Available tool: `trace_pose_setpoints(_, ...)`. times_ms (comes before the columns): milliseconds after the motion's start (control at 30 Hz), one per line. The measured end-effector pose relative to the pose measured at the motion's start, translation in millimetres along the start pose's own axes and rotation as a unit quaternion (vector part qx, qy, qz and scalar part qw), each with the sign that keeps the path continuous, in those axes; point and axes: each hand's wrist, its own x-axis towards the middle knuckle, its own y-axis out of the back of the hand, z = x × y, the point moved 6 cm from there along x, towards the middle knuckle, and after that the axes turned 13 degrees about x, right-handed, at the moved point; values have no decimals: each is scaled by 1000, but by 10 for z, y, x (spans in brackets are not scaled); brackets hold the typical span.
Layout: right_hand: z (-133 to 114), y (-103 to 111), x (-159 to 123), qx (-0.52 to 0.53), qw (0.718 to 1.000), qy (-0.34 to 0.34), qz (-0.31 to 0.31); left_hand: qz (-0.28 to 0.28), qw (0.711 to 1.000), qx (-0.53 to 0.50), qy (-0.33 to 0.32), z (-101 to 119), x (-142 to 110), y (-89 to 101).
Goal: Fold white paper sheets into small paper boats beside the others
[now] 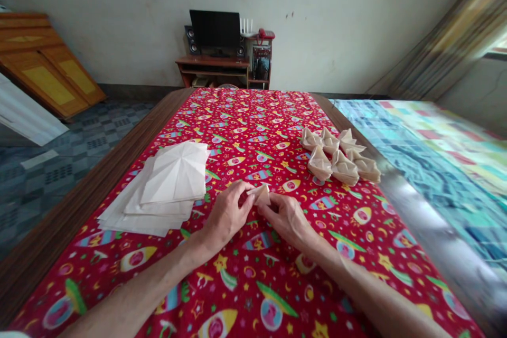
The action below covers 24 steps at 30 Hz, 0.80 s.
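Observation:
A small piece of folded paper (260,194), cream-coloured and coming to a point, is pinched between my two hands above the table's middle. My left hand (232,208) grips its left end with thumb and fingers. On the other end, the fingers of my right hand (288,214) are closed; parts of the paper are hidden behind them. Left of my hands lies a stack of creased paper sheets (174,174), the top one marked with folds fanning from a centre. To the right stand several folded paper shapes (332,156), grouped in two rows.
A red patterned cloth (253,285) covers the wooden table (130,158). Beyond it, a desk (214,63) carries a monitor (215,29), speakers and a red telephone (266,35). A bed with a blue checked cover (415,169) adjoins the right side; a wooden cabinet (47,68) stands far left.

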Motion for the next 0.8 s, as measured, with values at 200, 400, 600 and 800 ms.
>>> trace_pose_setpoints(200,-129,188,-34,-41,989,124,71,-17,984,121,-132,103,39,101)
trace_pose_setpoints(400,-176,101,-59,-232,940,250,6,-71,971,155,-166,179,-12,-23)
trace_pose_setpoints(600,-62,57,-69,-234,941,244,-19,-90,969,137,-186,113,-58,-85)
trace_pose_setpoints(800,19,84,-52,-188,962,199,-21,-100,975,106,-165,67,-63,-91)
